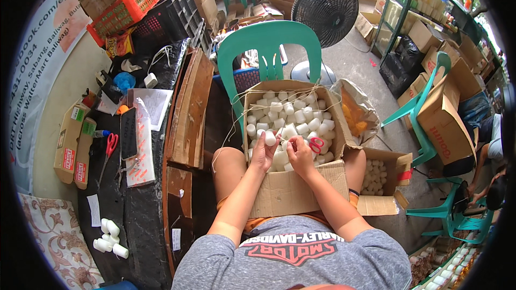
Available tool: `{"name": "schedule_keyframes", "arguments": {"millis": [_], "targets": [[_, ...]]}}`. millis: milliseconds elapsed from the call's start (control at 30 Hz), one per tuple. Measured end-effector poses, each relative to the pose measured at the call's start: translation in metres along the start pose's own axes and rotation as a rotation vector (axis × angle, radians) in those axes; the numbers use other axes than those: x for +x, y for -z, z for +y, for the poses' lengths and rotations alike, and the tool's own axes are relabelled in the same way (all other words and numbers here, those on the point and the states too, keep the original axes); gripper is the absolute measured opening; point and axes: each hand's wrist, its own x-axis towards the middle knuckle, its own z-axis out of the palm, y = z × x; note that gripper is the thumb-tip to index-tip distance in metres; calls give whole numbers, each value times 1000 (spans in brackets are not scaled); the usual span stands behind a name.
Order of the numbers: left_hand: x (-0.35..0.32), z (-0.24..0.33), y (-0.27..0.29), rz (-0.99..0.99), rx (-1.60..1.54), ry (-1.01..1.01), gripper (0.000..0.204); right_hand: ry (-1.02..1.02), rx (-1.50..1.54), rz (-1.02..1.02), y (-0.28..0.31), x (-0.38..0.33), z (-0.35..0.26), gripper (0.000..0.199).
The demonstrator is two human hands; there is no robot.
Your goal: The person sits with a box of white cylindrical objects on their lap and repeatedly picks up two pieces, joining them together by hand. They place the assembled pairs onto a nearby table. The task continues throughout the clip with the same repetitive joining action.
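My left hand [262, 152] holds a small white cylinder [270, 138], like a candle, between thumb and fingers above the open cardboard box [301, 190] on my lap. Close beside it, my right hand [299, 154] is closed in a pinch. A thin pale string seems to run between the two hands, but what the right fingers grip is too small to make out. Many loose white cylinders [301, 113] fill the box. Red-handled scissors [316, 145] rest among them, just right of my right hand. Thin pale strings [236, 121] hang over the box's left edge.
A green plastic chair [269, 29] stands ahead, with a black fan [325, 12] behind it. On the left, a black-covered table [142, 236] carries a phone [128, 133], red scissors [111, 144] and several white cylinders [110, 238]. Another box [380, 204] sits at right.
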Motion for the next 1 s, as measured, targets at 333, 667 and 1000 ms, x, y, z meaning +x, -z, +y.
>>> {"name": "schedule_keyframes", "arguments": {"millis": [333,667,1000], "targets": [[-4,0,-4,-114,121,86,54,178,-258,-20,3,-5,-2,13],[-6,1,-7,-186,163,92,58,297,-341,25,0,-5,1,10],[-6,0,-9,-179,253,56,53,260,-409,88,-2,-7,7,10]]}}
